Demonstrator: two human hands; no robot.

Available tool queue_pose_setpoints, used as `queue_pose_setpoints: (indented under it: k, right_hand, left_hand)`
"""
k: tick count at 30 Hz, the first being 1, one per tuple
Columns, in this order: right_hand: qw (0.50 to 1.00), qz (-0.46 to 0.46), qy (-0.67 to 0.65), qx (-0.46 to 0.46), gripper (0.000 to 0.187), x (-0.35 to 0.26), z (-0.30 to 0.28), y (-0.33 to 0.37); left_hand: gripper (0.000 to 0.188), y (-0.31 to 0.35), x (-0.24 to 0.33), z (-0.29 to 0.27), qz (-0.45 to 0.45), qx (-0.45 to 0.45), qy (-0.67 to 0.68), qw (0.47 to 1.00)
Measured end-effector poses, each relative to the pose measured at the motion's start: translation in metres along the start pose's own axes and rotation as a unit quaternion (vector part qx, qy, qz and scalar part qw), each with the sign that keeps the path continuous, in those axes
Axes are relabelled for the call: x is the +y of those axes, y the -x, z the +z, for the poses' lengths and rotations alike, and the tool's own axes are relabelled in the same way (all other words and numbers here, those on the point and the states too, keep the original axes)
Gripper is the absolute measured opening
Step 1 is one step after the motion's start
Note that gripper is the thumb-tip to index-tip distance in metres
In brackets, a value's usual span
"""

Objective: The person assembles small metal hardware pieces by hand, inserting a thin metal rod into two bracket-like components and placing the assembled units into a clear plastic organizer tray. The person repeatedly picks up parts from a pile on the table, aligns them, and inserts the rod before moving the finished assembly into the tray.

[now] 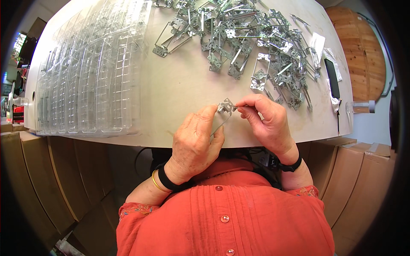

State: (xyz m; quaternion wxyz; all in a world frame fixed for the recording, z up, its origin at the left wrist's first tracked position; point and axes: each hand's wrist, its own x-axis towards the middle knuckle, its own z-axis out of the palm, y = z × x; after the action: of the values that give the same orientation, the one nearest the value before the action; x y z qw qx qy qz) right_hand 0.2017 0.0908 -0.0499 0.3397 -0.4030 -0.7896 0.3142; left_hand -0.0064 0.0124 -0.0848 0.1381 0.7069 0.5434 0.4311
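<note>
A small stamped metal bracket (226,106) is held over the table's near edge. My left hand (195,135) is closed round its left side, thumb and fingers pinching it. At its right end, the thumb and forefinger of my right hand (265,119) pinch something thin and tiny, too small to name, touching or very close to the bracket. Beyond my hands lies a big tangled heap of similar metal brackets (239,32). One rectangular metal frame (259,72) rests at the heap's near side, just past my right hand.
Stacked clear plastic trays (92,72) cover the table's left side. At the right lie a dark phone-like slab (332,79) and white wrapping (317,45). A clear tube with a grey cap (370,106) juts past the right edge. Cardboard boxes (354,175) stand below the table (179,85).
</note>
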Motion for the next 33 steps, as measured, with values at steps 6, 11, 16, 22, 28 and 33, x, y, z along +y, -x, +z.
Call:
queue_pose_setpoints:
  k: [6,11,16,22,28,33]
  right_hand:
    - [1.0,0.012,0.02,-0.013,0.016,-0.002,-0.003,-0.001]
    - [1.0,-0.014,0.022,-0.013,0.015,-0.003,-0.002,-0.002]
    - [1.0,-0.005,0.019,0.005,0.014,-0.006,-0.006,0.0]
    - [1.0,0.009,-0.007,0.015,0.013,-0.003,-0.005,0.002]
    - [1.0,0.014,0.0,-0.002,0.013,-0.004,-0.003,0.001]
    - [1.0,0.007,0.008,0.001,0.014,-0.002,-0.002,0.0]
  left_hand:
    - [0.06,-0.001,0.001,0.0,0.0,0.002,0.001,1.0]
    - [0.06,0.001,0.001,0.0,-0.004,-0.003,-0.002,1.0]
    - [0.06,0.001,0.0,0.0,-0.001,-0.001,-0.001,1.0]
    - [0.059,0.003,0.005,-0.002,0.001,-0.017,0.018,1.0]
    - [0.059,0.003,0.008,-0.003,-0.005,-0.03,0.022,0.999]
    - [0.059,0.001,0.011,-0.005,-0.004,-0.037,0.025,0.999]
